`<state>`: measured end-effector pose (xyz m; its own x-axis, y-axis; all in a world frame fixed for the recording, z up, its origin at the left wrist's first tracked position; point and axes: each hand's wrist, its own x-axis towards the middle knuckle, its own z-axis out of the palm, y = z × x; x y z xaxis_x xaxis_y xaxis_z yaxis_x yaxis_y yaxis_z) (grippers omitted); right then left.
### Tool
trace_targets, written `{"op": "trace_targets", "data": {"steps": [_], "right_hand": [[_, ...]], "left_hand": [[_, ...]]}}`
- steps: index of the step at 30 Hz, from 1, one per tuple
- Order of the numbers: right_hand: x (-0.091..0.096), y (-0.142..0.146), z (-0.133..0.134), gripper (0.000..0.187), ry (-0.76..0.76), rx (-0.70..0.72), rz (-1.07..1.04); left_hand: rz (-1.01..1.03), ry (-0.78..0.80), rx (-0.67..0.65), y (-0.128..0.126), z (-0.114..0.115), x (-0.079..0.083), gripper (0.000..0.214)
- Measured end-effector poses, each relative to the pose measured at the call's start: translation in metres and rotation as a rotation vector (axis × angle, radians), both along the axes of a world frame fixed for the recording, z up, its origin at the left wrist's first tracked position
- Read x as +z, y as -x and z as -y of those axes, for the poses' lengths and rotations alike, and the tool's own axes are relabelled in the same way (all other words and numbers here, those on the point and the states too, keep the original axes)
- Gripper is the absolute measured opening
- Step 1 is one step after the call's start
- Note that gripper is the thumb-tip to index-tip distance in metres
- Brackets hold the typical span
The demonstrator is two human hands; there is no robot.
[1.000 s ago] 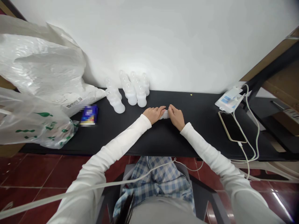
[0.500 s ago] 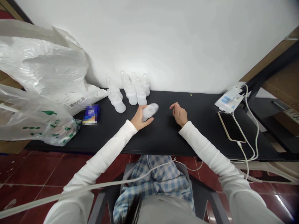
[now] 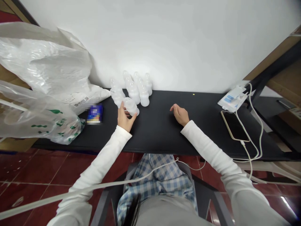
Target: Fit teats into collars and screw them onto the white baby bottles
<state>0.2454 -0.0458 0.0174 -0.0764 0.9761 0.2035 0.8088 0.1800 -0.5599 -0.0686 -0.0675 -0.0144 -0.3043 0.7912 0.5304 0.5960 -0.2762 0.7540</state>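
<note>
Pinching a bottle point(image 3: 131, 105), our left hand point(image 3: 125, 118) likely steadies it by other bottles point(image 3: 144, 98). Our right hand point(image 3: 180, 115) is empty; fingers curled.

item: one long-sleeved top point(image 3: 174, 212), plain, grey-white in front, as worn by the person here in the room.
left sleeve point(image 3: 107, 158), right sleeve point(image 3: 204, 144): white, creased, rucked toward the elbows, snug at the cuffs point(image 3: 125, 131).
trousers point(image 3: 162, 175), below the tabletop's point(image 3: 160, 138) near edge: blue-and-white check, soft folds.
hair point(image 3: 132, 212): one loose, straight lock down the front.
</note>
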Motion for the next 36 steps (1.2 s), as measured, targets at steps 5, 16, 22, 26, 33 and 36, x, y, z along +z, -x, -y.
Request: {"op": "trace_targets", "data": {"steps": [5,16,22,26,33,36], "right_hand": [[0.000,0.001,0.000,0.051,-0.008,-0.007,0.045],[-0.001,0.003,0.001,0.046,-0.011,0.004,0.098],[-0.008,0.012,-0.009,0.046,-0.283,-0.023,0.235],[-0.012,0.030,-0.035,0.038,-0.306,-0.065,0.320],[-0.025,0.037,-0.059,0.052,-0.136,-0.194,0.257],[-0.030,0.034,-0.059,0.053,-0.126,-0.167,0.271]], "left_hand": [[-0.001,-0.067,0.001,-0.005,-0.017,-0.002,0.077],[-0.210,-0.186,0.057,0.008,-0.035,-0.007,0.040],[-0.476,-0.416,-0.039,-0.025,-0.014,0.009,0.014],[-0.578,-0.271,-0.303,-0.083,-0.025,0.012,0.017],[-0.525,0.052,-0.278,-0.141,-0.083,-0.012,0.041],[-0.558,0.082,-0.317,-0.136,-0.092,-0.022,0.041]]}}
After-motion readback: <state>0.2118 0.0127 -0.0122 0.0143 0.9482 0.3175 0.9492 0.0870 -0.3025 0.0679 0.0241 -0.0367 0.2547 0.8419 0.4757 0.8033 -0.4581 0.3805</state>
